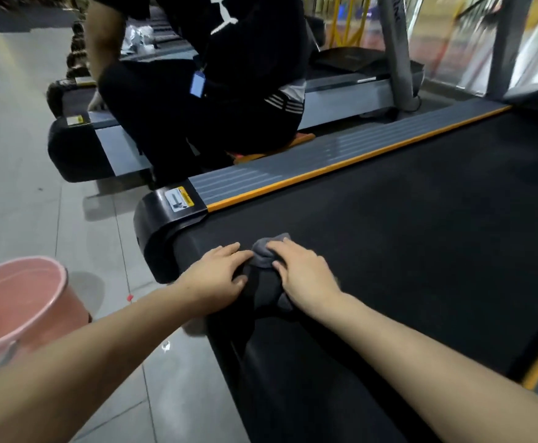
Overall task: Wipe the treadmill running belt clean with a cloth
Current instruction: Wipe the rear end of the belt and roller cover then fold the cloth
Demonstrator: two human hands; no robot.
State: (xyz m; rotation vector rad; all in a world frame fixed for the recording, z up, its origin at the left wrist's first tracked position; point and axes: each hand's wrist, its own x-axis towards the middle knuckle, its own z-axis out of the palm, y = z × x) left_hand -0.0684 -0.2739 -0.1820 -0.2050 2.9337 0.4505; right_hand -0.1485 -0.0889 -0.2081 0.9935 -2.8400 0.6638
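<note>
The wide black rubber running belt (421, 225) of the treadmill fills the right half of the view and runs from the near edge to the far right. A crumpled grey cloth (266, 255) lies on the belt at its rear end, close to the left edge, where the belt curves down over the rear roller.

Left hand (218, 276): palm down, fingers extended and slightly spread, resting on the curved rear end of the belt. The fingertips touch the left side of the cloth. The hand is flat and does not grip.

Right hand (303, 273): palm down on the right part of the cloth, pressing it onto the belt, fingers extended and close together. The hand covers that part of the cloth, so whether the fingers pinch any fabric underneath cannot be told.

Along the left of the belt runs a ribbed grey side rail with an orange edge strip (325, 155), ending in a rounded black plastic end cap (162, 225) that carries a white and yellow warning label (179, 199).

A round pink plastic bucket (15, 302) stands on the grey tiled floor (15, 174) at the near left, well apart from the treadmill.

A second person in dark clothing (216, 75) crouches at the far left, between this treadmill and a second grey and black treadmill (108, 145) just beyond.
</note>
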